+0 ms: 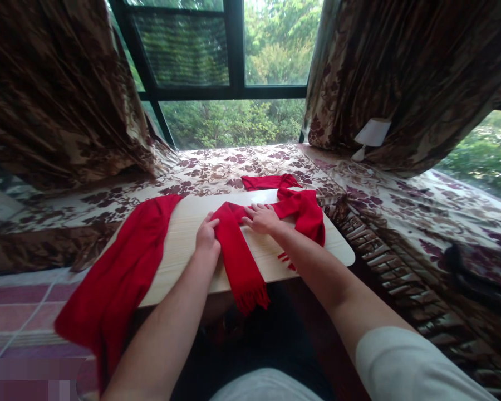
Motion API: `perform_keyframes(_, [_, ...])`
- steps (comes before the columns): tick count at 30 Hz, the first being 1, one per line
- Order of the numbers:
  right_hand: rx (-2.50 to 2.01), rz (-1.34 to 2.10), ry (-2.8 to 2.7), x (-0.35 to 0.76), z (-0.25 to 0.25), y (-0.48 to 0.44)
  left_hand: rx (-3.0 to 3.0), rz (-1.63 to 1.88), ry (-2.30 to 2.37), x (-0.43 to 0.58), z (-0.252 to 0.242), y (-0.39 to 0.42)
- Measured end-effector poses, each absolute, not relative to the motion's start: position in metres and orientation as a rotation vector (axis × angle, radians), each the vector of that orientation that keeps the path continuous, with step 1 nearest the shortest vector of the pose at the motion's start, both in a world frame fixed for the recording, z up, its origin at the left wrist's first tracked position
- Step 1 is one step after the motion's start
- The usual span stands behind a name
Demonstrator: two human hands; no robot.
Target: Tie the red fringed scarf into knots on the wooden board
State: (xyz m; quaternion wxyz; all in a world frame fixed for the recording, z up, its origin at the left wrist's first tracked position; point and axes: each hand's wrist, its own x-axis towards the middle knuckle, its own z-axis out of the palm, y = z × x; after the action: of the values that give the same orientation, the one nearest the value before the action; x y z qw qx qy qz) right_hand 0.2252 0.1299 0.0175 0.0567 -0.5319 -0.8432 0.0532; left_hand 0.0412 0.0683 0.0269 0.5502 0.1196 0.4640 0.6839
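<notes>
A red scarf (244,250) lies bent across a small light wooden table (183,256), its fringed end hanging over the front edge. My left hand (207,233) is closed at the left edge of the scarf near the bend, fingers pressed together on the cloth. Across the bend, my right hand (262,218) lies flat with its fingers spread, palm down on the scarf and the tabletop. To its right the rest of the scarf is heaped in loose folds, with some red fringe showing by my forearm.
Another red cloth (129,262) drapes over the table's left side. A folded red scarf (271,182) lies behind the table on the floral-covered ledge (217,167). A white lamp (373,132) stands at the back right, beside patterned curtains (384,67) and a window.
</notes>
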Motion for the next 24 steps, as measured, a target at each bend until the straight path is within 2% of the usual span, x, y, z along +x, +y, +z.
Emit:
perform_keyframes(12, [-1.616,0.358,-2.593,0.179,0.010,0.180,0.723,1.396,1.334,-0.028,0.025,0.120])
perform_keyframes(19, [-1.603,0.328,-2.556,0.177,0.006,0.183,1.808,1.041,2.200,-0.038,0.028,0.123])
perform_keyframes(24, [-1.593,0.314,-2.558,0.177,0.006,0.180,2.441,0.698,1.820,-0.033,0.019,0.134])
